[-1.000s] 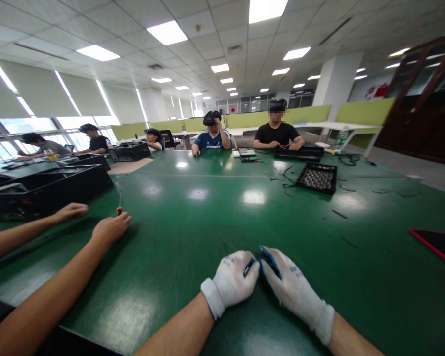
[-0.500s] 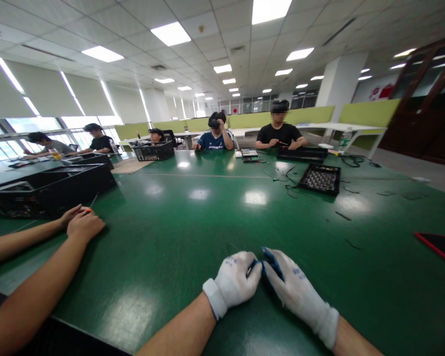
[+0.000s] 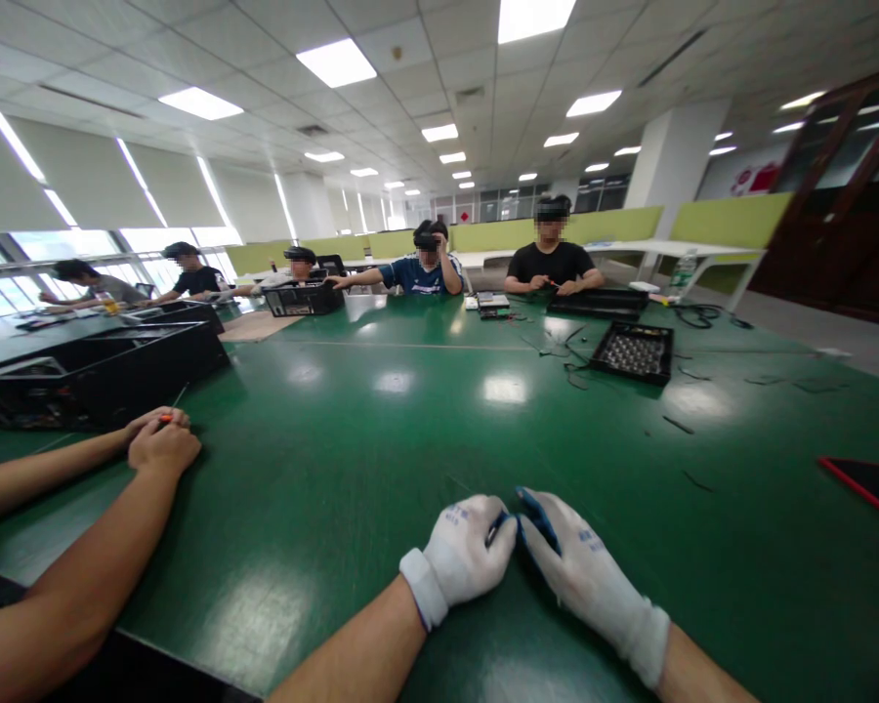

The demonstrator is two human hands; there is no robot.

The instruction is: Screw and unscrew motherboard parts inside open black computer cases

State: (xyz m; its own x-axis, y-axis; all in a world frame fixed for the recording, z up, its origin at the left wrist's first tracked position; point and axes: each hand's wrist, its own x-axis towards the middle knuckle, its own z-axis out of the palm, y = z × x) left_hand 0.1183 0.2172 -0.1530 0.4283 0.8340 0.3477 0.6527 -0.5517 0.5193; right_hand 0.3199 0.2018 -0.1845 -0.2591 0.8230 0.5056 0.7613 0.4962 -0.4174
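Note:
My left hand [image 3: 470, 549], in a white work glove with a blue palm, rests on the green tabletop [image 3: 322, 478]. Its fingers are curled in towards the thumb. A small dark spot shows between thumb and forefinger; whether that is an object or the glove's palm side, I cannot tell. My right hand [image 3: 582, 561], gloved the same way, lies just to the right. Its thumb and fingers stand apart, with the blue palm showing and nothing visible between them. The thumb tips of both hands meet or nearly meet.
On the left, a co-worker's bare hands [image 3: 162, 439] hold an orange-handled tool [image 3: 165, 419] beside a black metal case [image 3: 109, 376]. A black tray [image 3: 632, 353], loose cables [image 3: 575, 371] and a dark strip [image 3: 678, 425] lie ahead. A red-edged dark panel [image 3: 868, 493] lies right.
My hands have stayed in place. Across the table, the person in blue has stretched an arm to the black case. The neighbour's hands on the left have shifted slightly left.

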